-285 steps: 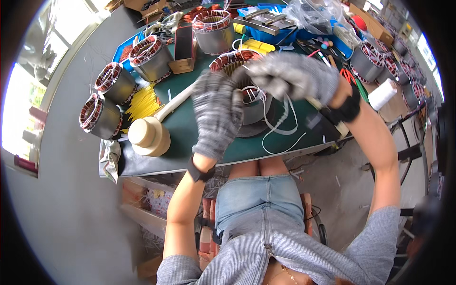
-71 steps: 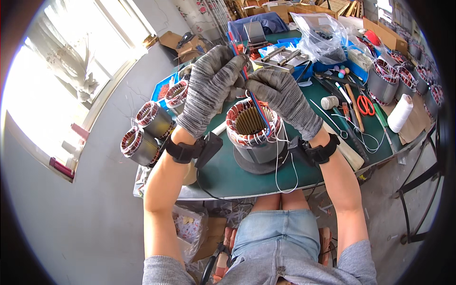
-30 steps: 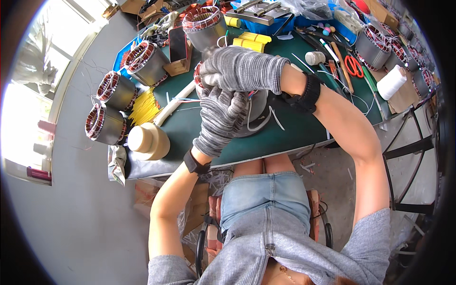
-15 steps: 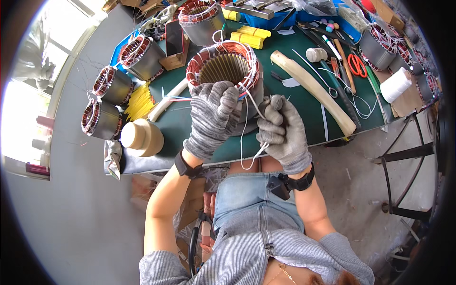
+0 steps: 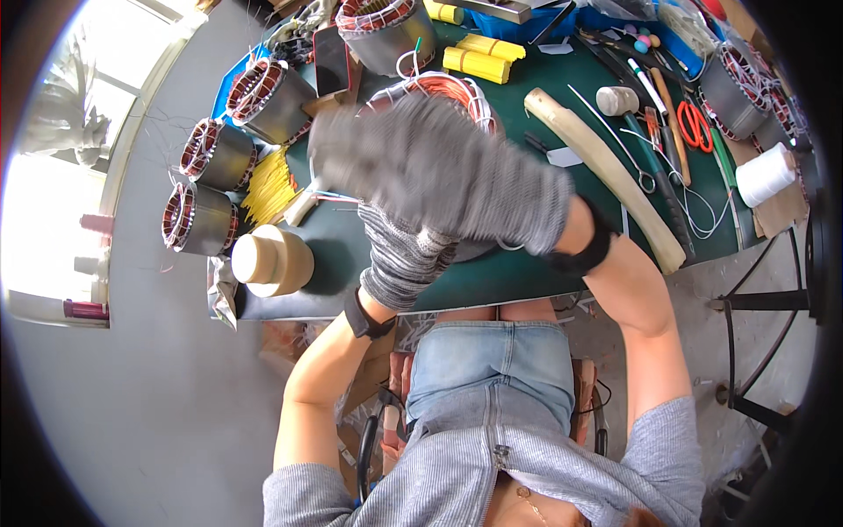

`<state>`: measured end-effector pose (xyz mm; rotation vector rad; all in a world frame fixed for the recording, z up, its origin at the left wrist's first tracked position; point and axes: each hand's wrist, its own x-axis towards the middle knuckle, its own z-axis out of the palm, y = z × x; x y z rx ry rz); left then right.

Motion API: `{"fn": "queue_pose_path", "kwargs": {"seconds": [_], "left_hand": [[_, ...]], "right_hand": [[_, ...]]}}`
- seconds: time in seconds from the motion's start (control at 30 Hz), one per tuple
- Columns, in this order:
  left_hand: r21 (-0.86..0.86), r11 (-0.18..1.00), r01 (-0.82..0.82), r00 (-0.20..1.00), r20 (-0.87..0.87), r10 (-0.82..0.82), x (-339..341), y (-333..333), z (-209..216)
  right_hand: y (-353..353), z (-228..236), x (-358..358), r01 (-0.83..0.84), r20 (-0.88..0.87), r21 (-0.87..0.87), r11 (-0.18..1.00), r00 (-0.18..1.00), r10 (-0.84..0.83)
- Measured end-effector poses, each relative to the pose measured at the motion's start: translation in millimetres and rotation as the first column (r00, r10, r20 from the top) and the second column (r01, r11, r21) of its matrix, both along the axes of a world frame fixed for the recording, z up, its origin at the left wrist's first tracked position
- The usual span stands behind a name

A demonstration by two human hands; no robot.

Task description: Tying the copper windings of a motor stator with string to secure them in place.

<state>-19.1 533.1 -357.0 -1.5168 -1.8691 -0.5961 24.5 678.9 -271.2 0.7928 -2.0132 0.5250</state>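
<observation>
A motor stator [image 5: 450, 86] with copper windings and white lacing stands upright in front of me, mostly covered by my hands. My right hand [image 5: 439, 162], in a grey knit glove, reaches leftward across its near side and over my left hand. Motion smears its fingers, so what they hold does not show. My left hand [image 5: 406, 262], gloved alike, is at the stator's near side, its fingers hidden under the right. Thin coloured lead wires [image 5: 336, 196] stick out left of the hands. A looped white lead with a green tip [image 5: 413, 58] rises behind the winding.
More stators [image 5: 207, 154] stand at the left and far side. A cream stepped block [image 5: 274, 260] sits near the front edge. Rightward lie a long wooden stick [image 5: 606, 180], a mallet [image 5: 617, 101], orange-handled scissors [image 5: 694, 127] and a white thread spool [image 5: 767, 175]. Yellow strip bundles [image 5: 479, 61] lie beyond.
My right hand, earlier closed on a white cord right of the stator, has swung left across the left hand. The view has shifted slightly.
</observation>
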Motion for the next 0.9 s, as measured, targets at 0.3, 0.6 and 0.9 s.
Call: {"fn": "queue_pose_path", "kwargs": {"seconds": [0.3,0.6,0.9], "left_hand": [[0.132,0.989,0.066,0.977,-0.210,-0.037,-9.4,6.7,8.8],[0.140,0.989,0.036,0.998,-0.050,-0.030,-8.2,2.6,11.1],[0.161,0.977,0.137,0.980,-0.169,-0.109,-9.5,4.2,9.2]], "right_hand": [[-34.1,-65.4,72.1,0.125,-0.475,-0.800,-0.587,0.468,0.746],[-15.8,-28.9,58.9,0.178,-0.197,-0.942,-0.285,0.395,0.897],[1.1,-50.9,79.2,0.297,-0.162,-0.901,-0.317,0.448,0.879]]}}
